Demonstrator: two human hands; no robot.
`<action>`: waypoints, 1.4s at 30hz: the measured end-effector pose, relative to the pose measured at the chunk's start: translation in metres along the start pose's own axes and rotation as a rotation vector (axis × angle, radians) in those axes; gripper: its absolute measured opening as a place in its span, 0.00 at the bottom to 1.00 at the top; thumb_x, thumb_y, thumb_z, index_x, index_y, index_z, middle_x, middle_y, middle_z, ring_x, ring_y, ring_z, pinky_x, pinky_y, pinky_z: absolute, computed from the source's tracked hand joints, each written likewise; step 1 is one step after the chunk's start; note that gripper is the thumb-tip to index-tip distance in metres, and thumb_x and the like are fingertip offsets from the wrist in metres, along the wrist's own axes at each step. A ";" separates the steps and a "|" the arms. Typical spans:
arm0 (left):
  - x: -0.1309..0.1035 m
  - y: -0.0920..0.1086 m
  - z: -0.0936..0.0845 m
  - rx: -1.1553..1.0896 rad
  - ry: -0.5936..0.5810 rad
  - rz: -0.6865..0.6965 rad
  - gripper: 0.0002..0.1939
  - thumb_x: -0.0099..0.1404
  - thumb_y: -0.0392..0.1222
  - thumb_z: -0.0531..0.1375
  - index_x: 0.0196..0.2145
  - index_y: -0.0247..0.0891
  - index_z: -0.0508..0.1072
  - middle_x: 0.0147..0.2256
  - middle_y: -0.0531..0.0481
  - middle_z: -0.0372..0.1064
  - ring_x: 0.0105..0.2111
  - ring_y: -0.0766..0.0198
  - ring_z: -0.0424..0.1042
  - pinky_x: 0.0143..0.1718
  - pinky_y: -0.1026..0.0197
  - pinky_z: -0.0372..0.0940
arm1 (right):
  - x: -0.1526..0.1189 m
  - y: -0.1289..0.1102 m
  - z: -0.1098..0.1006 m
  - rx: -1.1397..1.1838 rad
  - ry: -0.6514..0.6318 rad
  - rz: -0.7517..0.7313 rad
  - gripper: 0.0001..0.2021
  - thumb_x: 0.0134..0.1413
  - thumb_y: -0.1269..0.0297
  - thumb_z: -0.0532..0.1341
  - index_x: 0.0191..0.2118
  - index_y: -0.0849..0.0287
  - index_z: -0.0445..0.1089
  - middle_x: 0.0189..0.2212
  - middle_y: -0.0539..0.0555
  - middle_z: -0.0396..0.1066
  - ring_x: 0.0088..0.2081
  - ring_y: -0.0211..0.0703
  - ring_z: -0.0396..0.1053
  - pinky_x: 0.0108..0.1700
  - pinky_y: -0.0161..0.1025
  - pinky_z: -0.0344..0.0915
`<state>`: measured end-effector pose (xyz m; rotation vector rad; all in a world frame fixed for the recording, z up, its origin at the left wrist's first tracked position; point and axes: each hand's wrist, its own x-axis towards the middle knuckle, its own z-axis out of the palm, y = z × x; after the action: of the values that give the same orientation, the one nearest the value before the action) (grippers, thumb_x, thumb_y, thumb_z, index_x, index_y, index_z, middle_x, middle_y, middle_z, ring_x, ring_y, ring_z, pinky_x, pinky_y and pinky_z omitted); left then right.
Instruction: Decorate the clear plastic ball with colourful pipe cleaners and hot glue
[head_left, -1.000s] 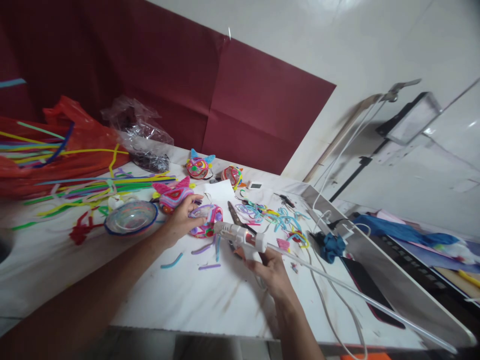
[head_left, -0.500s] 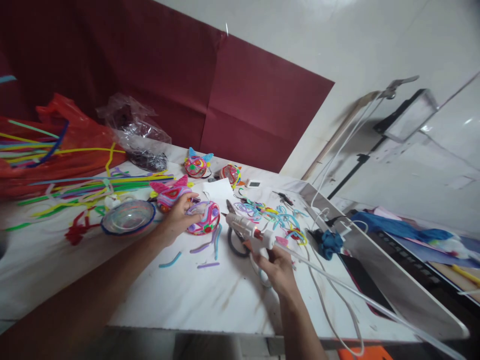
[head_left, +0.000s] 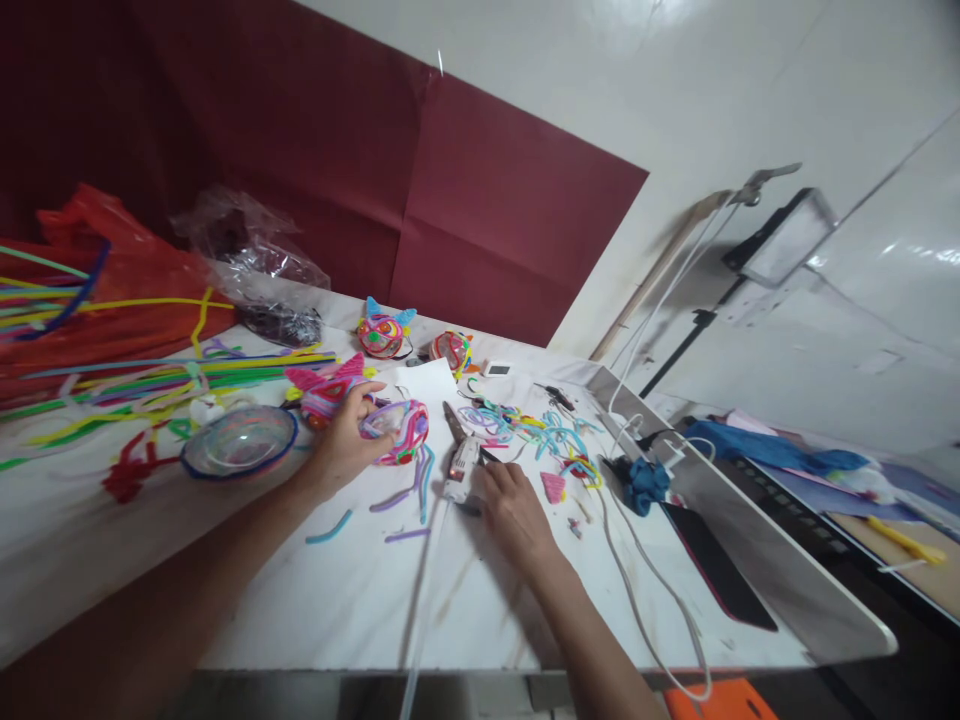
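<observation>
My left hand (head_left: 346, 440) grips the rim of a clear domed shell (head_left: 409, 432) edged with pink, red and purple pipe cleaners. My right hand (head_left: 517, 510) is closed at the handle side of a white hot glue gun (head_left: 463, 468), low over the table; the handle is hidden by the fingers. A long clear glue stick (head_left: 424, 600) runs from its back toward me. Scissors (head_left: 454, 422) lie partly under the gun. Cut pipe cleaner pieces (head_left: 397, 498) lie below the shell. Behind my left hand sits a pink-eared decorated shell (head_left: 326, 392).
A clear bowl with a blue rim (head_left: 240, 442) stands left. Pipe cleaner bundles (head_left: 247, 372) and a red bag (head_left: 142, 270) lie beyond. Two finished-looking animal shells, one blue-eared (head_left: 381, 330), stand at the back. Tangled scraps (head_left: 555, 435), a cable (head_left: 645, 600) and a phone (head_left: 720, 565) lie right.
My right hand has lowered and turned the glue gun, so its nozzle points away and its stick toward me. My left hand still grips the shell. The view has shifted slightly.
</observation>
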<state>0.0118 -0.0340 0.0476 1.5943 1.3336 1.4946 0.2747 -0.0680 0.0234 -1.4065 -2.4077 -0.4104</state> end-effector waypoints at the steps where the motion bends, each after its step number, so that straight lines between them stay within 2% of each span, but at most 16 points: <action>1: 0.000 -0.001 0.000 0.023 0.002 0.023 0.34 0.52 0.41 0.63 0.56 0.38 0.62 0.36 0.51 0.70 0.38 0.58 0.73 0.41 0.56 0.67 | 0.002 -0.001 -0.003 0.021 0.004 0.007 0.15 0.52 0.77 0.63 0.46 0.58 0.75 0.42 0.60 0.75 0.44 0.56 0.70 0.44 0.50 0.72; 3: -0.002 -0.001 0.001 0.057 0.002 0.064 0.34 0.52 0.40 0.63 0.57 0.38 0.62 0.37 0.51 0.70 0.38 0.57 0.73 0.42 0.55 0.68 | 0.008 -0.006 -0.012 0.126 0.037 0.037 0.13 0.53 0.75 0.64 0.45 0.55 0.76 0.43 0.60 0.76 0.45 0.56 0.71 0.45 0.50 0.71; 5: -0.004 0.000 0.002 0.076 -0.007 0.103 0.33 0.52 0.40 0.62 0.57 0.38 0.62 0.38 0.51 0.69 0.39 0.58 0.73 0.43 0.55 0.68 | 0.019 -0.015 -0.020 0.339 0.101 0.076 0.12 0.56 0.73 0.61 0.45 0.55 0.76 0.43 0.59 0.77 0.45 0.54 0.73 0.47 0.49 0.70; 7: -0.006 0.003 0.002 0.085 -0.023 0.130 0.33 0.53 0.40 0.61 0.57 0.37 0.61 0.39 0.50 0.68 0.40 0.58 0.73 0.44 0.56 0.67 | 0.033 -0.026 -0.025 0.619 0.162 0.164 0.10 0.60 0.66 0.60 0.44 0.56 0.77 0.40 0.58 0.78 0.40 0.50 0.75 0.42 0.46 0.71; 9: -0.008 0.006 0.003 0.086 -0.047 0.125 0.33 0.53 0.40 0.61 0.57 0.37 0.61 0.39 0.50 0.68 0.40 0.58 0.72 0.43 0.56 0.67 | 0.047 -0.037 -0.027 0.841 0.169 0.261 0.11 0.60 0.59 0.60 0.42 0.57 0.77 0.33 0.55 0.79 0.31 0.46 0.74 0.35 0.42 0.69; 12: -0.011 0.009 0.004 0.084 -0.086 0.104 0.33 0.54 0.41 0.61 0.57 0.37 0.60 0.37 0.51 0.66 0.37 0.59 0.72 0.41 0.56 0.66 | 0.064 -0.049 -0.026 0.982 0.208 0.342 0.13 0.56 0.55 0.62 0.38 0.58 0.77 0.31 0.52 0.78 0.29 0.42 0.70 0.33 0.39 0.66; 19: -0.015 0.011 0.008 0.088 -0.102 0.128 0.33 0.53 0.37 0.60 0.57 0.38 0.60 0.34 0.54 0.64 0.34 0.60 0.70 0.39 0.57 0.64 | 0.078 -0.054 -0.020 1.062 0.308 0.318 0.08 0.52 0.59 0.63 0.29 0.57 0.75 0.26 0.49 0.74 0.28 0.40 0.65 0.35 0.39 0.65; 26: -0.016 0.012 0.008 0.143 -0.119 0.150 0.33 0.53 0.36 0.61 0.57 0.41 0.60 0.33 0.53 0.65 0.34 0.57 0.70 0.37 0.56 0.65 | 0.079 -0.054 -0.018 1.075 0.281 0.320 0.05 0.51 0.61 0.64 0.29 0.56 0.73 0.25 0.49 0.71 0.28 0.41 0.64 0.36 0.39 0.63; 30: -0.018 0.013 0.008 0.185 -0.102 0.169 0.33 0.53 0.35 0.61 0.57 0.43 0.61 0.35 0.52 0.66 0.36 0.57 0.72 0.39 0.56 0.66 | 0.080 -0.055 -0.019 1.071 0.276 0.326 0.06 0.51 0.61 0.64 0.28 0.56 0.73 0.24 0.49 0.70 0.28 0.41 0.64 0.36 0.39 0.62; 36: -0.018 0.014 0.009 0.238 -0.099 0.189 0.34 0.53 0.33 0.60 0.57 0.41 0.61 0.35 0.52 0.67 0.37 0.58 0.72 0.42 0.56 0.67 | 0.083 -0.051 -0.020 1.087 0.211 0.338 0.05 0.50 0.63 0.65 0.26 0.56 0.72 0.24 0.49 0.71 0.27 0.40 0.63 0.34 0.39 0.63; 42: -0.018 0.016 0.010 0.265 -0.097 0.242 0.32 0.52 0.31 0.60 0.56 0.42 0.63 0.36 0.51 0.68 0.37 0.58 0.72 0.41 0.56 0.68 | 0.087 -0.045 -0.026 0.999 0.078 0.305 0.05 0.48 0.71 0.63 0.25 0.56 0.72 0.22 0.48 0.69 0.25 0.39 0.64 0.32 0.38 0.62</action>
<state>0.0281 -0.0543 0.0533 2.0319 1.3672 1.3984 0.1984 -0.0315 0.0796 -1.1671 -1.8019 0.7072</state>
